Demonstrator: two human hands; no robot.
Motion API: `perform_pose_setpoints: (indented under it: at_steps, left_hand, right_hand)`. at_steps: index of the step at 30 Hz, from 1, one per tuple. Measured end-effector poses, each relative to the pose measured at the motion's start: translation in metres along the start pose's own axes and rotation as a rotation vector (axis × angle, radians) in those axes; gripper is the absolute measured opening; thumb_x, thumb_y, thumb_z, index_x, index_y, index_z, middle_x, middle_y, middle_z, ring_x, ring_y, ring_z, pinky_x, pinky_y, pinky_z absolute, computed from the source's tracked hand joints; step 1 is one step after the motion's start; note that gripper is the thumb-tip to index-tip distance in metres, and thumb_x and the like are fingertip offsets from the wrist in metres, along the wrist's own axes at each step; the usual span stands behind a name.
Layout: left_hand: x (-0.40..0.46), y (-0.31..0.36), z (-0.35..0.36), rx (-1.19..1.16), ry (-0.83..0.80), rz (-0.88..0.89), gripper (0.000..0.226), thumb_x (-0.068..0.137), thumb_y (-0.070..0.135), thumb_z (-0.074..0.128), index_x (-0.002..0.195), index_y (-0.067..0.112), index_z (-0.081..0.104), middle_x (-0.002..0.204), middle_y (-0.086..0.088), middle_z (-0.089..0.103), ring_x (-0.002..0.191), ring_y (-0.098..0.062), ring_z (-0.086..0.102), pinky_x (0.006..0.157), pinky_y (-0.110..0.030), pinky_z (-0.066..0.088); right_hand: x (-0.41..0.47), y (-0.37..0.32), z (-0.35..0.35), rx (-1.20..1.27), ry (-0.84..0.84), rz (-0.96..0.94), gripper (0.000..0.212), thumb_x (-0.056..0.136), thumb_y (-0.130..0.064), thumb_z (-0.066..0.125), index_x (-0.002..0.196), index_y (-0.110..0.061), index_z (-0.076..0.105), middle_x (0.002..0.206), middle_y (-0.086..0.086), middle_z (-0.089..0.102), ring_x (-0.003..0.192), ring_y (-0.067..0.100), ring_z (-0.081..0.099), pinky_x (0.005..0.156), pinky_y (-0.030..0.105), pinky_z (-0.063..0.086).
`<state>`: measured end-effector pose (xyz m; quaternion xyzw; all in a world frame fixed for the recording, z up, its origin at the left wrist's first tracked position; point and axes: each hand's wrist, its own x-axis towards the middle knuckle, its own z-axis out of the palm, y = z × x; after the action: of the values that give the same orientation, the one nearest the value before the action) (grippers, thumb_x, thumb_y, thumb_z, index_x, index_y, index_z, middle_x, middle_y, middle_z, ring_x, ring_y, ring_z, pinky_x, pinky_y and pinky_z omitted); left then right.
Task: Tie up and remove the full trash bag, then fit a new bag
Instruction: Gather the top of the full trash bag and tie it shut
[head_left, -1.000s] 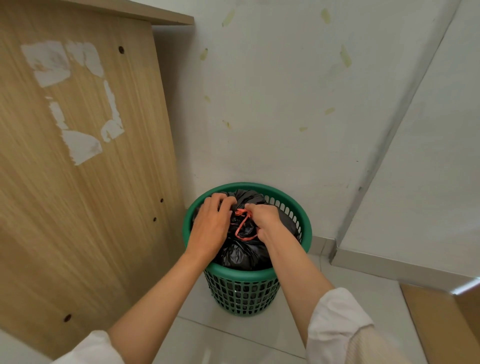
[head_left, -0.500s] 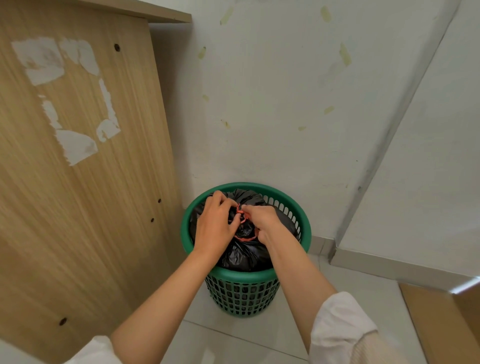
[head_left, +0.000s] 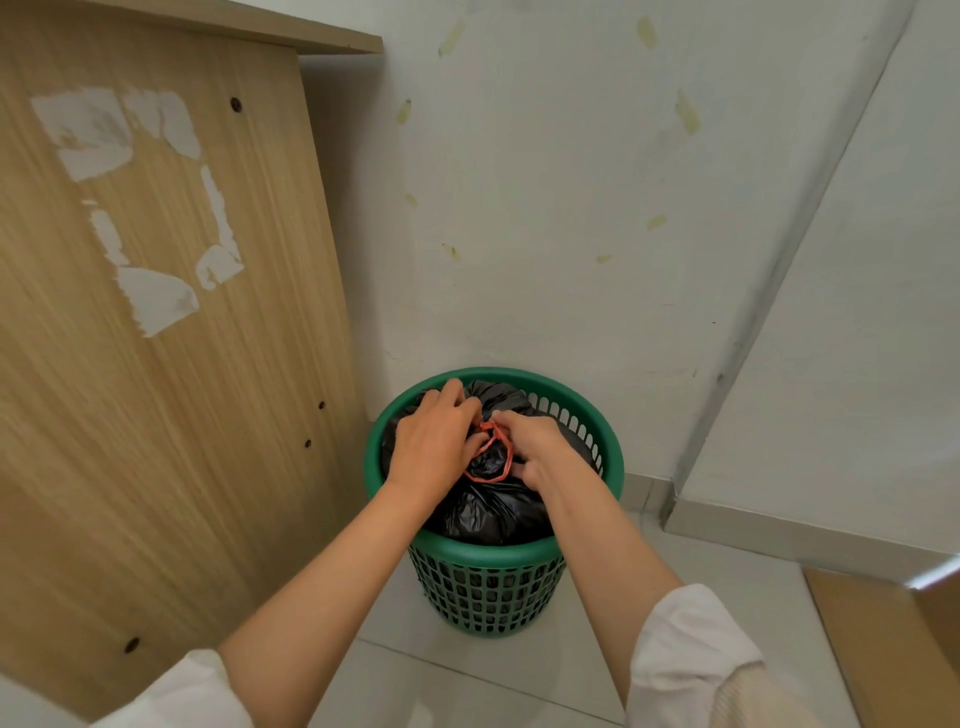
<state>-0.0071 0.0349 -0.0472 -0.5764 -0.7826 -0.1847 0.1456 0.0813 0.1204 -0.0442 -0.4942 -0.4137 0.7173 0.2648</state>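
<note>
White walls corner the green basket (head_left: 493, 553), where I see my left hand (head_left: 434, 449) and right hand (head_left: 537, 447) together, pinching the red drawstring (head_left: 491, 452) of the black trash bag (head_left: 496, 506) inside: step 1, tying; next I judge, lift out.

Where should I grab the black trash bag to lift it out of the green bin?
Judging by its shape, take the black trash bag at the gathered neck, just under the red drawstring looped round it, where the left hand and right hand now work. Come from straight above: the green bin walls enclose the sides, leaving only the bunched top exposed.
</note>
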Motion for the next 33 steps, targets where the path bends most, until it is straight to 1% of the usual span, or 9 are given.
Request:
perform_pose_setpoints:
  at_steps: [4, 10, 13, 15, 18, 21, 23, 27, 33]
  left_hand:
    - [0.002, 0.001, -0.002, 0.012, -0.028, -0.004, 0.033, 0.08, 0.045, 0.068, 0.101, 0.021, 0.058, 0.108, 0.004, 0.046, 0.099, -0.016, 0.048, 0.062, -0.031, 0.044]
    - [0.005, 0.009, 0.001, 0.051, -0.05, -0.022, 0.03, 0.085, 0.032, 0.066, 0.106, 0.014, 0.054, 0.116, -0.001, 0.042, 0.104, -0.019, 0.045, 0.058, -0.03, 0.037]
    - [0.005, 0.008, 0.002, 0.041, -0.056, -0.011, 0.029, 0.086, 0.032, 0.064, 0.106, 0.014, 0.053, 0.116, -0.001, 0.042, 0.104, -0.019, 0.045, 0.057, -0.029, 0.034]
    - [0.005, 0.006, 0.002, 0.03, -0.059, 0.0, 0.03, 0.086, 0.033, 0.065, 0.105, 0.014, 0.053, 0.115, -0.001, 0.042, 0.104, -0.018, 0.045, 0.058, -0.029, 0.035]
    - [0.004, 0.005, 0.002, 0.019, -0.059, 0.007, 0.03, 0.085, 0.034, 0.066, 0.105, 0.015, 0.054, 0.114, 0.0, 0.042, 0.103, -0.017, 0.045, 0.057, -0.028, 0.034]
    - [0.004, 0.003, 0.002, -0.002, -0.05, 0.003, 0.029, 0.084, 0.033, 0.067, 0.103, 0.016, 0.054, 0.112, 0.001, 0.043, 0.102, -0.016, 0.046, 0.058, -0.027, 0.035]
    - [0.004, 0.001, 0.002, -0.031, -0.045, 0.001, 0.027, 0.084, 0.033, 0.067, 0.102, 0.016, 0.055, 0.11, 0.001, 0.043, 0.1, -0.016, 0.046, 0.058, -0.027, 0.036]
    - [0.001, -0.002, 0.001, -0.077, -0.039, -0.012, 0.025, 0.083, 0.033, 0.067, 0.1, 0.018, 0.055, 0.104, 0.003, 0.043, 0.096, -0.015, 0.046, 0.057, -0.027, 0.038]
    - [0.001, -0.003, 0.002, -0.075, -0.048, -0.001, 0.027, 0.083, 0.035, 0.068, 0.103, 0.02, 0.057, 0.107, 0.004, 0.044, 0.099, -0.014, 0.045, 0.06, -0.028, 0.043]
  right_hand:
    - [0.001, 0.001, -0.001, -0.02, 0.0, 0.008, 0.012, 0.091, -0.007, 0.06, 0.079, -0.004, 0.061, 0.07, 0.008, 0.06, 0.06, 0.017, 0.055, 0.056, 0.029, 0.048]
    - [0.002, 0.002, 0.0, -0.061, -0.007, -0.003, 0.018, 0.094, -0.01, 0.057, 0.076, -0.006, 0.06, 0.069, 0.006, 0.06, 0.061, 0.016, 0.055, 0.061, 0.032, 0.051]
    - [0.013, 0.01, 0.003, -0.187, 0.043, -0.073, 0.023, 0.092, -0.016, 0.056, 0.07, -0.011, 0.061, 0.072, 0.006, 0.066, 0.071, 0.02, 0.062, 0.084, 0.042, 0.056]
    - [0.035, 0.02, 0.003, -0.263, 0.058, -0.13, 0.022, 0.09, -0.023, 0.055, 0.071, -0.014, 0.06, 0.082, 0.01, 0.07, 0.083, 0.027, 0.065, 0.089, 0.047, 0.055]
    - [0.032, 0.019, 0.007, -0.381, 0.102, -0.178, 0.026, 0.092, -0.024, 0.051, 0.068, -0.013, 0.055, 0.096, 0.019, 0.07, 0.088, 0.03, 0.064, 0.084, 0.046, 0.053]
    - [0.009, 0.012, 0.008, -0.478, 0.161, -0.281, 0.025, 0.099, -0.022, 0.045, 0.079, -0.01, 0.053, 0.089, 0.012, 0.059, 0.082, 0.023, 0.051, 0.071, 0.031, 0.039]
    - [0.009, 0.015, 0.005, -0.506, 0.186, -0.331, 0.019, 0.1, -0.023, 0.044, 0.09, -0.009, 0.053, 0.091, 0.01, 0.056, 0.084, 0.022, 0.049, 0.071, 0.028, 0.035]
    - [0.009, 0.02, 0.007, -0.512, 0.18, -0.399, 0.018, 0.099, -0.022, 0.045, 0.089, -0.009, 0.051, 0.093, 0.009, 0.056, 0.083, 0.021, 0.049, 0.071, 0.029, 0.036]
    - [0.01, 0.019, 0.009, -0.413, 0.17, -0.315, 0.023, 0.099, -0.022, 0.045, 0.089, -0.008, 0.06, 0.096, 0.01, 0.07, 0.088, 0.021, 0.06, 0.077, 0.029, 0.043]
